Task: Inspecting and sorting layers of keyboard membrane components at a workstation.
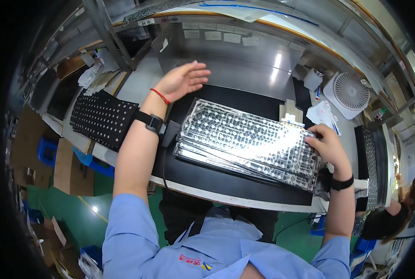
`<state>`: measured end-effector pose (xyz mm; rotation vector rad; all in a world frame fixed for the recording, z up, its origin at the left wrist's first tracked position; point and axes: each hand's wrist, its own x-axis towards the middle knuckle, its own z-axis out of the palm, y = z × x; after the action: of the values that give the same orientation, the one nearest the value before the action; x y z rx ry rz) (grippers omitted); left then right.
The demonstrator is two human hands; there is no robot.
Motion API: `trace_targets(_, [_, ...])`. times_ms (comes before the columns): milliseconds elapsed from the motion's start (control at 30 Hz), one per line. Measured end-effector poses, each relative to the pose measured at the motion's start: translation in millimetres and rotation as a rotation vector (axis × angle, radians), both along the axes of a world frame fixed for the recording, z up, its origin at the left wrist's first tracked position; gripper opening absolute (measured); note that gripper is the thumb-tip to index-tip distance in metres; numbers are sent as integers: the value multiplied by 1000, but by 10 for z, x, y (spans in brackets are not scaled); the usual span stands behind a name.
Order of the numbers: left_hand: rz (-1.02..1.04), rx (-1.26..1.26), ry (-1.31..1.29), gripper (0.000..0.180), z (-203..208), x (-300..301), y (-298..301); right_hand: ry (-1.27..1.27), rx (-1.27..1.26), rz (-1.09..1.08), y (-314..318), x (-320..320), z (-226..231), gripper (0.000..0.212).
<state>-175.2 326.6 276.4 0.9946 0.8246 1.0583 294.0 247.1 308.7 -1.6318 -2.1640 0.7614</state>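
Observation:
In front of me a stack of shiny, see-through-looking sheets [244, 135] covered in rows of round marks lies on a black mat [203, 173]. The sheets are fanned slightly at the near edge. My right hand [327, 143] is at the right end of the top sheet, thumb over its face and fingers around its edge. Off to the left, my left hand [183, 81] is raised above the far left corner of the stack, fingers stretched out and holding nothing. A small metal fixture [291, 113] touches or adjoins the stack's far edge; which is unclear.
Black sheets with pale dots [104, 116] lie left of the mat, and a dark patterned stack [368, 162] stands at the right. A white fan [349, 93] and white bottle [313, 79] sit at the back right. A metal panel [235, 65] rises behind. Another person [393, 216] is far right.

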Motion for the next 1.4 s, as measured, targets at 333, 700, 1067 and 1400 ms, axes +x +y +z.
trace_targets(333, [-210, -103, -50, 47, -216, 126, -62, 505, -116, -88, 343, 3, 71, 13])
trace_targets(700, [-80, -60, -114, 43, -301, 142, -45, 853, -163, -151, 463, 200, -314, 20])
trace_targets(1067, [-139, -33, 32, 40, -198, 222, 160, 1037, -102, -187, 473, 247, -368, 18])
trace_targets(1400, [-11, 23, 180, 23, -312, 228, 79, 1091, -81, -231, 493, 234, -374, 27])
